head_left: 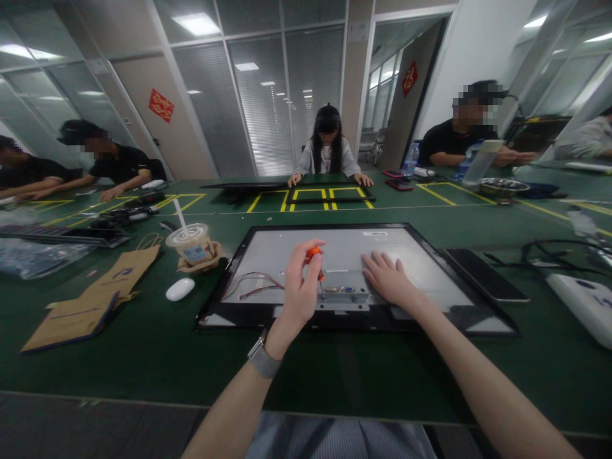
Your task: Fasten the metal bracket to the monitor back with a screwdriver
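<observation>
My left hand [302,280] is closed around an orange-handled screwdriver [314,252], held upright. Its thin shaft points down at the metal bracket [342,297] with video ports, near the front edge of an opened monitor panel [268,247]; whether the tip touches a screw is too small to tell. My right hand [389,278] lies flat with fingers spread on the grey back of the panel, right of the bracket. Loose thin wires [255,275] run across the panel's left part, beside my left hand.
Left of the panel are a lidded drink cup [194,245], a white mouse [180,289] and a brown paper bag [102,290]. To the right lie a black phone-like slab [485,274] and a white device [586,306]. Across the table a person holds a black frame [329,201].
</observation>
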`<action>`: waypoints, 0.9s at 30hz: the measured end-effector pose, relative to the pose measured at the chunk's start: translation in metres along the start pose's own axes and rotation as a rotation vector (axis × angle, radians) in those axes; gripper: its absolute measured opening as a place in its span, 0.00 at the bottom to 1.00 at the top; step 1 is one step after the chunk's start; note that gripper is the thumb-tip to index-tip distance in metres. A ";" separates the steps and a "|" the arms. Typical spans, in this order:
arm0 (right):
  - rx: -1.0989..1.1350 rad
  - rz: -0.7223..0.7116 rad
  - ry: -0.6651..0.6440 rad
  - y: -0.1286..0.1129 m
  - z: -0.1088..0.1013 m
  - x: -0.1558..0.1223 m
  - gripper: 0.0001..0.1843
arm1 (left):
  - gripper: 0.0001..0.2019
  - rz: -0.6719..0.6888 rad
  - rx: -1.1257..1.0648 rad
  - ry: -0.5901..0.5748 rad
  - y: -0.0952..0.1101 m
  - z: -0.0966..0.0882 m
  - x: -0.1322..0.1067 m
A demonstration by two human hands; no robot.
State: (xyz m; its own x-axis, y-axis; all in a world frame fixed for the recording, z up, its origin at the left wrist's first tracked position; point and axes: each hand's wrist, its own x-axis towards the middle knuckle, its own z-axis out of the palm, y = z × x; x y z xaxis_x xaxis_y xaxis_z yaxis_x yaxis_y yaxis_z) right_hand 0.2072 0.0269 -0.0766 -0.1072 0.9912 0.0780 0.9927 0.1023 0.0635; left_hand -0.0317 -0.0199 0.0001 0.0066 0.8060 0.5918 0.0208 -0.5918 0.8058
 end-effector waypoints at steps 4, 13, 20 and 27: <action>-0.004 -0.001 -0.011 -0.001 -0.002 -0.001 0.32 | 0.12 0.001 0.010 -0.005 0.000 0.000 0.000; -0.026 -0.008 -0.001 -0.001 0.000 0.000 0.32 | 0.11 0.013 -0.002 -0.016 0.001 0.001 -0.001; -0.015 -0.002 0.000 0.000 0.001 0.001 0.31 | 0.11 0.026 0.008 -0.030 -0.001 0.000 -0.001; -0.012 0.002 -0.020 -0.001 -0.002 0.000 0.31 | 0.12 0.017 0.019 -0.033 -0.001 -0.001 -0.001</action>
State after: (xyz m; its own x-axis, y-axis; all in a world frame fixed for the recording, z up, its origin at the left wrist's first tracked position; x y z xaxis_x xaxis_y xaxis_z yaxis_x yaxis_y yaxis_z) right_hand 0.2064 0.0264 -0.0747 -0.1035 0.9929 0.0579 0.9922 0.0990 0.0757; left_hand -0.0322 -0.0198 -0.0016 0.0403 0.7961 0.6039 0.0398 -0.6051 0.7951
